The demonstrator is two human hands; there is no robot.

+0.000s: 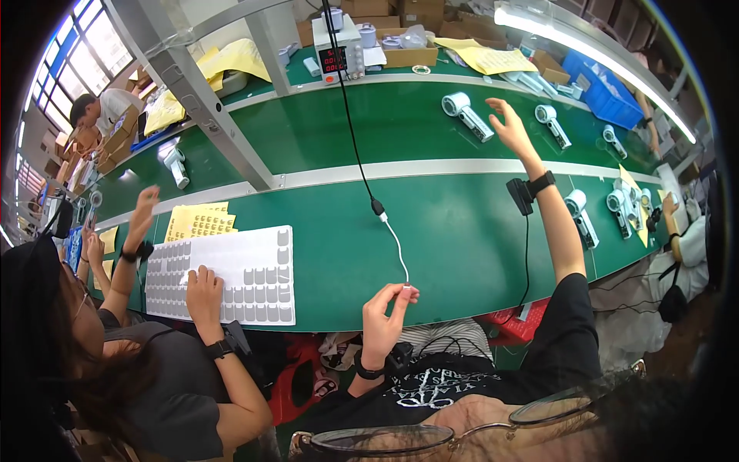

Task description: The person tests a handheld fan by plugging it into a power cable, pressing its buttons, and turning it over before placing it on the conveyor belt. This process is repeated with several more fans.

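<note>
My left hand (385, 319) is closed, pinching the end of a thin white cable (399, 250) between thumb and fingers, near the table's front edge. That cable joins a black cable (356, 138) hanging from above. My right hand (509, 127) reaches far forward over the back strip of the table, fingers apart and holding nothing. Just left of it lies a pale handheld fan (467, 117) with a round head. Another pale fan (553, 125) lies to its right. On my right wrist sits a black strapped device (531, 191) with a wire.
On my left, a co-worker's hand (205, 296) rests on a white sheet of grey stickers (262, 258). More fans (581, 218) lie at the right. A metal rail (446, 168) crosses the green table. Behind are a power supply (339, 54) and a blue bin (602, 88).
</note>
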